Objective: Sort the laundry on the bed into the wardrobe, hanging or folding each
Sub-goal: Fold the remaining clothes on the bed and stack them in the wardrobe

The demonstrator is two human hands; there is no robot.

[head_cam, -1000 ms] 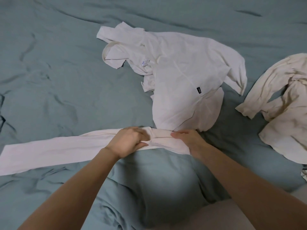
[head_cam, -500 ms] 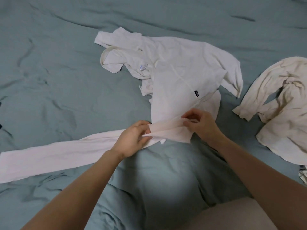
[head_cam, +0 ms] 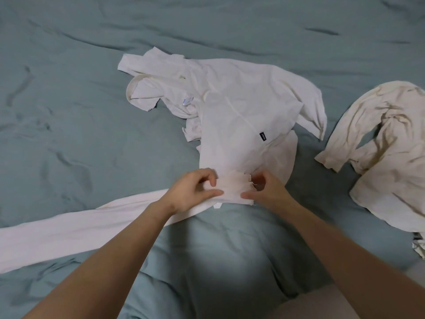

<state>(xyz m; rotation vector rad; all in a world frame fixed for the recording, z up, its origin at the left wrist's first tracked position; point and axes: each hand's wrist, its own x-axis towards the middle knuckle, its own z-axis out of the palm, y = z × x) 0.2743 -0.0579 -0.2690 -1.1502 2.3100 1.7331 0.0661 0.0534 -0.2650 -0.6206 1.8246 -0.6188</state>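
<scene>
pinching: left hand (head_cam: 192,192) has thumb and fingers curled onto the end of the long pale pink garment (head_cam: 76,231), thumb pressed flat along its near edge
right fingers: right hand (head_cam: 264,192) nips the same end from the other side, thumb on the lower corner, fingers bent behind the ragged edge
gap between hands: a short stretch of pink cloth held taut, a loose thread showing at its right edge
pink garment: it runs from the hands down and off to the left across the bed (head_cam: 69,65), lying flat, far end out of frame
white hooded top (head_cam: 241,107): spread just beyond the hands, hood toward the left, a small dark label (head_cam: 262,136) on its front, its lower hem touching the held pink end
cream shirt (head_cam: 391,162): crumpled at the right, apart from the white top, sleeve pointing toward it
bed sheet: teal, creased all over
far right edge: a scrap of patterned cloth (head_cam: 419,248), too little in view to name
</scene>
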